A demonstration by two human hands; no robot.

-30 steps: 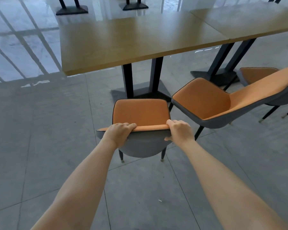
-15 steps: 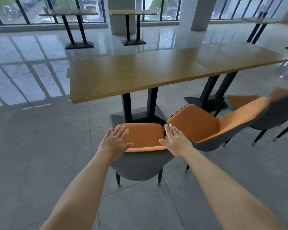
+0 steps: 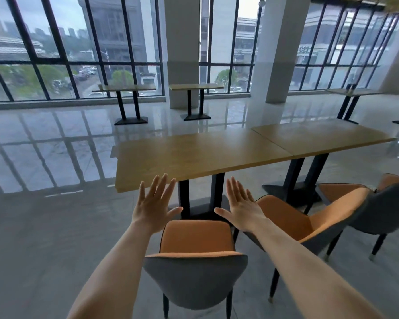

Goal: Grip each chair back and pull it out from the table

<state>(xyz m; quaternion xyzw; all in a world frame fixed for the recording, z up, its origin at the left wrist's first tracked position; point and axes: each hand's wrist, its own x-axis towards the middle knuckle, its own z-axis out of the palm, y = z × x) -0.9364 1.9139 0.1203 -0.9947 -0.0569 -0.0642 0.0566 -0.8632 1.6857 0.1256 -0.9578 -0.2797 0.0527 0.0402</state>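
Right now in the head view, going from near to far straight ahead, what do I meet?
Orange-seated grey-backed chair → open left hand and right hand → long wooden table on black legs → glossy tiled floor → black-framed windows.

Looks like a cafeteria or cafe dining hall: rows of wooden tables (image 3: 203,155) on black pedestals, orange padded chairs (image 3: 195,238), shiny tiled floor (image 3: 44,146), big floor-to-ceiling windows (image 3: 55,54).

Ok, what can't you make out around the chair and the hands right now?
Head view only:
- Nearest chair: its front legs are hidden behind the backrest and seat.
- Left hand and right hand: palms face away, so unseen.
- Far right chair: partly cut off by the frame edge.
- Table: its base is partly hidden by the hands and seat.
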